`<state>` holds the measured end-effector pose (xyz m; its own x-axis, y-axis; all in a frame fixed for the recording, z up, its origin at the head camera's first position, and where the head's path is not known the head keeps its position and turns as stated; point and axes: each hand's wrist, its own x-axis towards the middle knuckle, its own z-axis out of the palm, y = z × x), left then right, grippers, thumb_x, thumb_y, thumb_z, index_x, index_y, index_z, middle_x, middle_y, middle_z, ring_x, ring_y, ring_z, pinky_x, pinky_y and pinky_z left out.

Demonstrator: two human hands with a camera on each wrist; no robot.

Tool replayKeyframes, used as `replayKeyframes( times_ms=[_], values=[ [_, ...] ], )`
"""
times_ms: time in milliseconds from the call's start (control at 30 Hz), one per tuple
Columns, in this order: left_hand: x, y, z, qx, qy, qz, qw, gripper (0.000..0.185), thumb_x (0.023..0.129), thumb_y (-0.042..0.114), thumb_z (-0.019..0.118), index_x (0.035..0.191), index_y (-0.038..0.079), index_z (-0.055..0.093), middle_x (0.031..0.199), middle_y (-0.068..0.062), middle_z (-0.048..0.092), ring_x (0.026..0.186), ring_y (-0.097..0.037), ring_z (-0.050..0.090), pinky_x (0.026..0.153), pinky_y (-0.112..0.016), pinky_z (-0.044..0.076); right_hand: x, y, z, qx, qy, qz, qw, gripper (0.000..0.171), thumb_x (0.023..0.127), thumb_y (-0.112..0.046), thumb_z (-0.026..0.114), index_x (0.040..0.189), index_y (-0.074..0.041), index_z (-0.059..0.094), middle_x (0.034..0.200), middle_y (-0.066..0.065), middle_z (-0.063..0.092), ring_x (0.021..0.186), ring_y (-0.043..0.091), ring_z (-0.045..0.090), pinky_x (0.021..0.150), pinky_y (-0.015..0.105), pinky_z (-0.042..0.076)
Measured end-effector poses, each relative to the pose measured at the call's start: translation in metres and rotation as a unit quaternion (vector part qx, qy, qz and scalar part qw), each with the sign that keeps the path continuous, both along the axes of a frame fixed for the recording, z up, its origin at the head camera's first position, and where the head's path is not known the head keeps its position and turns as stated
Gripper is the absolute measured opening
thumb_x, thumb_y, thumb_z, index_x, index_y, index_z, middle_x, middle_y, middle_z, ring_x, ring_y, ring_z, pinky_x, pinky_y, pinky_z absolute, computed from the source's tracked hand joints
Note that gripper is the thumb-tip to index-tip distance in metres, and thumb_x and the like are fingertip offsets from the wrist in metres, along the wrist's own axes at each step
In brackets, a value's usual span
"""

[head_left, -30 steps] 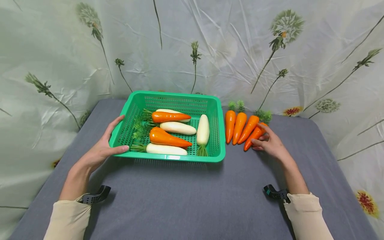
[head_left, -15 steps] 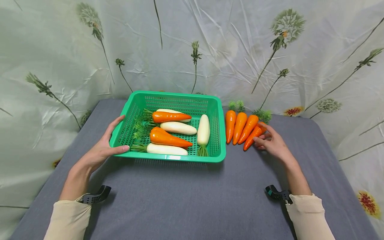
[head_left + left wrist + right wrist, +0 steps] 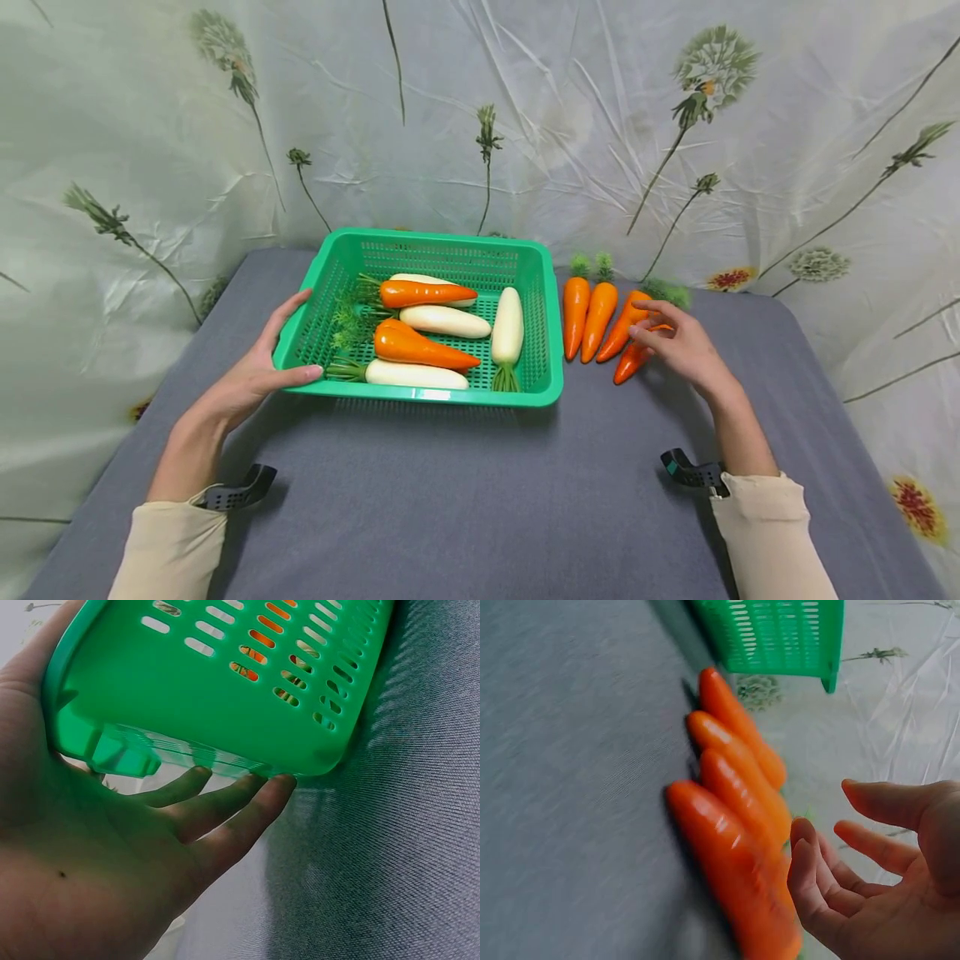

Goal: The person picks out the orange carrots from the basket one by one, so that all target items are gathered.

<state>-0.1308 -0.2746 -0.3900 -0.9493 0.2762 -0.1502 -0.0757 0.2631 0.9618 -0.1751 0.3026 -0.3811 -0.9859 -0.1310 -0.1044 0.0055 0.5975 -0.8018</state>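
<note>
1. Head view: my left hand (image 3: pixel 251 379) rests spread against the near left corner of the green basket (image 3: pixel 540 367) on the grey table (image 3: pixel 450 500); my right hand (image 3: pixel 678 346) hovers loosely spread over the outermost carrot (image 3: pixel 628 364) of four beside the basket
2. Left wrist: straight fingers (image 3: pixel 225 817) press the basket's wall (image 3: pixel 225 697)
3. Right wrist: fingers (image 3: pixel 817 889) relaxed, touching that carrot (image 3: pixel 727 862), gripping nothing

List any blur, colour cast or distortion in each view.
Head view: sharp, evenly lit, wide-angle bend at the edges. Left wrist view: green basket casts a green tint on the left hand, otherwise sharp. Right wrist view: carrots and cloth smeared by motion, right hand clearer.
</note>
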Motion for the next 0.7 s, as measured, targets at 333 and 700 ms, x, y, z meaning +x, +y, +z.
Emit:
replayKeyframes(
  times_ms=[333, 700],
  values=[
    [0.001, -0.001, -0.002, -0.006, 0.004, 0.000, 1.0000, 0.105, 0.094, 0.010, 0.072, 0.164, 0.050, 0.005, 0.167, -0.012, 0.009, 0.125, -0.009, 0.044, 0.091, -0.015, 0.046, -0.009, -0.038, 0.023, -0.003, 0.017, 0.036, 0.999, 0.049, 0.105, -0.029, 0.063, 0.149, -0.010, 0.055, 0.128, 0.017, 0.061, 0.107, 0.028, 0.070, 0.091, 0.037, 0.057],
    [0.002, -0.001, 0.000, 0.002, 0.001, -0.003, 1.0000, 0.106, 0.094, 0.009, 0.073, 0.164, 0.049, 0.004, 0.166, -0.011, 0.008, 0.124, -0.008, 0.044, 0.090, -0.015, 0.047, -0.015, -0.080, 0.033, -0.040, 0.071, 0.069, 0.994, 0.037, 0.104, -0.027, 0.065, 0.139, -0.014, 0.064, 0.118, 0.013, 0.065, 0.101, 0.024, 0.069, 0.091, 0.042, 0.057]
  ],
)
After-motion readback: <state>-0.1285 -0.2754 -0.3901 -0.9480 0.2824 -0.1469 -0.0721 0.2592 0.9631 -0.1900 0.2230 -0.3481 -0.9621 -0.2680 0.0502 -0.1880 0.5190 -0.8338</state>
